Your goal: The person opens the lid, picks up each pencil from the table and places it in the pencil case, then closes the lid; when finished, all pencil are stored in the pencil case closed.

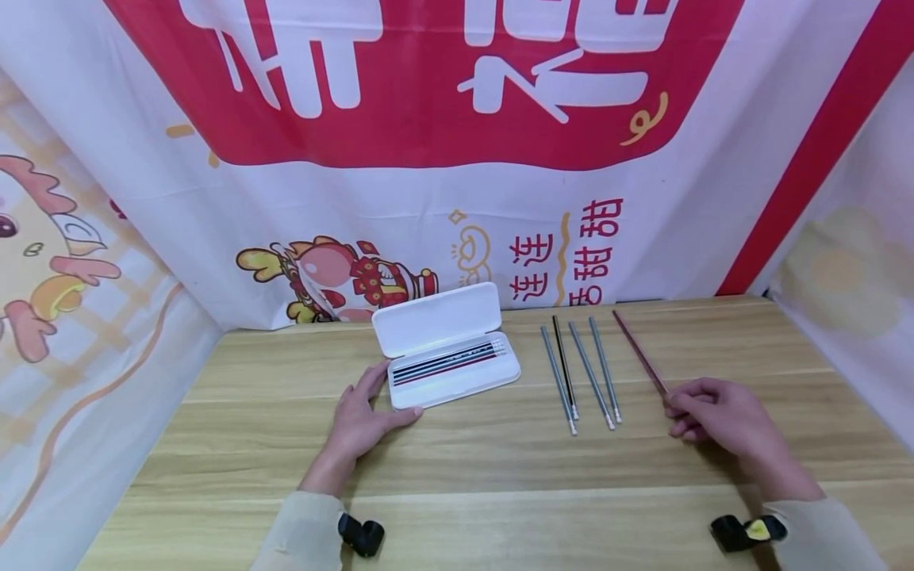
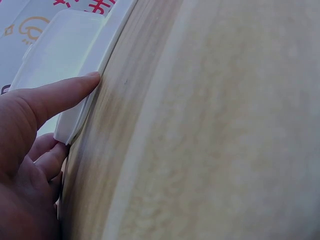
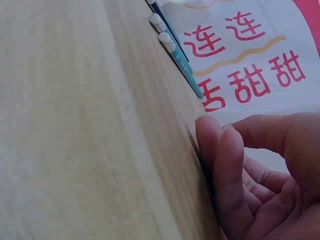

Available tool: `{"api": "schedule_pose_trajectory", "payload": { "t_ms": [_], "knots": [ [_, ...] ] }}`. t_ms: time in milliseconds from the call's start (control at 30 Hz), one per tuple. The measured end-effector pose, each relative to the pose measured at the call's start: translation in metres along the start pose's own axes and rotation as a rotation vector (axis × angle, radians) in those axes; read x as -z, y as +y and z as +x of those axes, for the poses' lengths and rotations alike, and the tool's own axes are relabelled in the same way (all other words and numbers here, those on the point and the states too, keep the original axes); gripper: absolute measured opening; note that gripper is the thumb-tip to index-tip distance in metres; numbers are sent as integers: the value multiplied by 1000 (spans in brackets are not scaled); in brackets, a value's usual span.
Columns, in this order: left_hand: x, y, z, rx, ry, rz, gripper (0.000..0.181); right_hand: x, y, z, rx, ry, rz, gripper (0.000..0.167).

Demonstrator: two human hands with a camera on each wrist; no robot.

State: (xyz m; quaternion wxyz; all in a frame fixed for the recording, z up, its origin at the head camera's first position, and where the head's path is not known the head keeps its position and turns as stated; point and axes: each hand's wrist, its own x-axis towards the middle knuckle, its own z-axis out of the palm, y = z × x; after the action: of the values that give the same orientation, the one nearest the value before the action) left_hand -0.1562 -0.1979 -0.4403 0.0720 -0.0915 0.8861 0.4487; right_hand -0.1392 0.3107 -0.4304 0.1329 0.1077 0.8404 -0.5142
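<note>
A white pencil case lies with its lid raised, several dark, grey-blue and red pencils in its tray. My left hand holds the case at its left end, thumb along the front edge, fingers at the left side; the left wrist view shows the thumb against the case wall. On the right, my right hand pinches the near end of a red pencil, which slants away toward the back. In the right wrist view, thumb and fingertips meet and hide that end.
Between the case and my right hand lie several loose pencils: a black pencil and grey-blue ones, eraser ends toward me. Behind the wooden table hangs a printed cloth. More cloth hangs at both sides.
</note>
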Motion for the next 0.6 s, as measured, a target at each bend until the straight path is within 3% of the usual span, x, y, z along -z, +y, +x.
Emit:
{"api": "schedule_pose_trajectory", "payload": {
  "t_ms": [367, 600],
  "knots": [
    [1, 0, 0, -8, 0, 5, 101, 6, 3, 0, 5, -36, 119, 46],
    [1, -1, 0, -8, 0, -1, 101, 14, -3, -6, 101, -24, 179, 33]
  ]
}}
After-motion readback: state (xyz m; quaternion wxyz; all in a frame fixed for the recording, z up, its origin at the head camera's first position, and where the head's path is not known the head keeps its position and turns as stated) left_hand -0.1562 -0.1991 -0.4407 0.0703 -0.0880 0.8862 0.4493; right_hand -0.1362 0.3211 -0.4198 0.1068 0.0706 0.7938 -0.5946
